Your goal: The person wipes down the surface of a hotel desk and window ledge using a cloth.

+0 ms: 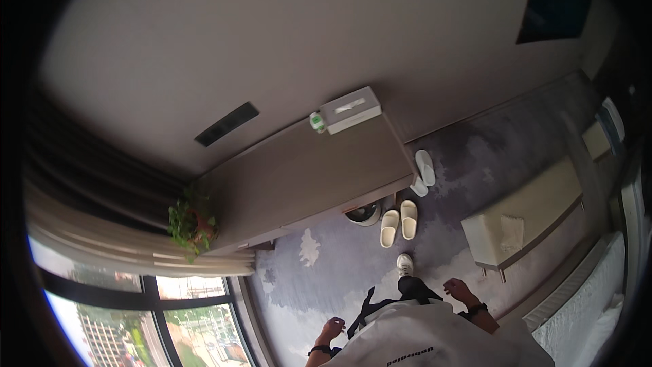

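Observation:
My left hand (333, 328) hangs loosely curled by my left side, a dark band on its wrist. No object shows in it, though a small pale spot on it is too small to make out. On the other side, my right hand (457, 289) is held out over the carpet with fingers loosely bent and nothing in them; it too has a dark wristband. Between the hands are my white top (433, 334) and one white shoe (405, 265). Ahead of the shoe lies a pair of cream slippers (399, 224). Neither hand touches any furniture.
A long brown desk (305, 173) lines the wall, bearing a tissue box (354, 110), a white-and-green bottle (317, 122) and a potted plant (196, 227). Below are a bin (364, 214) and white slippers (425, 168). An upholstered bench (530, 209) and bed (586, 311) stand right; windows (193, 326) left.

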A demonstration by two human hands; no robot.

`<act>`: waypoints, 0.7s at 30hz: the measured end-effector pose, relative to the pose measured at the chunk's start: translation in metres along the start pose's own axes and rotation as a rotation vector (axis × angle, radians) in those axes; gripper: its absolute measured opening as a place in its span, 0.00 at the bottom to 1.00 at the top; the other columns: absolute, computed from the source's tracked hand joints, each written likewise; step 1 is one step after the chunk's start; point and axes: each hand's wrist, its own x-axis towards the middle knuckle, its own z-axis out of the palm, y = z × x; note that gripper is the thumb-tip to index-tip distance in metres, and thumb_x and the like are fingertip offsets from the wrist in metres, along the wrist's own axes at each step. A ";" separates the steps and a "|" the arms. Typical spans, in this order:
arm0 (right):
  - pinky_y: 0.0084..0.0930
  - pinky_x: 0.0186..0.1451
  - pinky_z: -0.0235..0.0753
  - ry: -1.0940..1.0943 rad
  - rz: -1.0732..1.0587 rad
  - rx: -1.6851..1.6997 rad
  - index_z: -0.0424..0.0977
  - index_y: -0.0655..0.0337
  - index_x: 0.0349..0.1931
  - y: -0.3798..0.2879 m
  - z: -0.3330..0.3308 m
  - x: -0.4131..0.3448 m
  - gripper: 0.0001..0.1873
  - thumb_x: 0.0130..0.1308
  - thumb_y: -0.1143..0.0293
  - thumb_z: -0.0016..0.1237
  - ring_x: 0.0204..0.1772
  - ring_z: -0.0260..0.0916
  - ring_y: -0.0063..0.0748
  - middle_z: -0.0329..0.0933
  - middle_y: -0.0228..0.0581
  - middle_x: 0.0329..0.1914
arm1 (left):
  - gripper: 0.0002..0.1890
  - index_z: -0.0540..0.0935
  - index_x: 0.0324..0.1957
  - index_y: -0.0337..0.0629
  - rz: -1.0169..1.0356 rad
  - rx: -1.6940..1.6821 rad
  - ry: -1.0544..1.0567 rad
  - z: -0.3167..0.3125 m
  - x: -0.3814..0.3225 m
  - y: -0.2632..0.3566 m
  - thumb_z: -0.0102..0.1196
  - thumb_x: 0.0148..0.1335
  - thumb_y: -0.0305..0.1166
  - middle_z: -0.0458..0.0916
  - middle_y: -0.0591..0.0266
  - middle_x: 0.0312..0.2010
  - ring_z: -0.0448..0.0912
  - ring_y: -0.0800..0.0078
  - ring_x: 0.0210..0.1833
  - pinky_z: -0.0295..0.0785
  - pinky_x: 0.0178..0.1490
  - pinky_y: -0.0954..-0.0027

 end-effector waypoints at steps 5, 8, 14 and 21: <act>0.24 0.33 0.72 0.057 0.003 0.021 0.71 0.65 0.33 -0.030 -0.007 0.016 0.10 0.55 0.67 0.45 0.28 0.73 0.29 0.74 0.40 0.29 | 0.09 0.75 0.34 0.37 0.291 0.086 -0.010 0.001 0.025 0.101 0.47 0.54 0.31 0.78 0.55 0.26 0.78 0.70 0.27 0.73 0.31 0.73; 0.24 0.32 0.72 0.138 0.024 0.060 0.71 0.66 0.34 -0.005 -0.019 0.009 0.10 0.55 0.68 0.46 0.28 0.73 0.29 0.73 0.40 0.28 | 0.06 0.76 0.32 0.41 0.705 0.419 0.143 0.006 0.039 0.162 0.50 0.51 0.29 0.78 0.57 0.24 0.77 0.68 0.26 0.72 0.30 0.71; 0.26 0.25 0.72 0.461 0.376 0.416 0.71 0.65 0.27 0.085 -0.031 -0.024 0.06 0.54 0.72 0.43 0.23 0.71 0.31 0.72 0.41 0.21 | 0.07 0.73 0.33 0.43 1.135 0.592 0.394 0.032 0.069 0.379 0.49 0.49 0.30 0.75 0.55 0.27 0.73 0.56 0.33 0.68 0.36 0.60; 0.21 0.26 0.71 0.700 0.156 0.179 0.73 0.60 0.27 0.161 0.076 -0.129 0.07 0.56 0.76 0.38 0.24 0.70 0.25 0.74 0.35 0.22 | 0.22 0.67 0.48 0.48 1.151 0.943 0.403 0.090 0.139 0.525 0.52 0.48 0.38 0.66 0.58 0.49 0.63 0.58 0.53 0.56 0.55 0.55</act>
